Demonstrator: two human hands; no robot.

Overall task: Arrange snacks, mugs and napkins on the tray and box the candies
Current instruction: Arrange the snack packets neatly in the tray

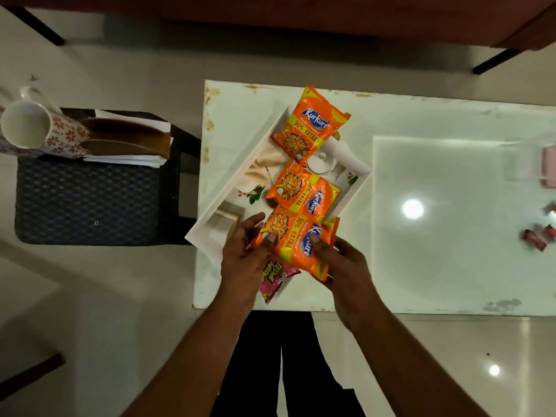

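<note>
In the middle of the frame, both hands hold one orange snack bag (296, 246) over the near end of the white tray (240, 164). The left hand (245, 260) pinches its left side and the right hand (343, 266) grips its right edge, fingers closed on it, likely to lay it flat in a row. Two more orange bags (307, 192) lie on the tray above it. Each says "Kurkure", "Masala Munch" and "50% EXTRA". A pink packet (272, 276) peeks out under the hands. A flowered mug (39, 130) waits at upper left, and candies (538, 234) sit at the right on the tabletop (436, 251).
</note>
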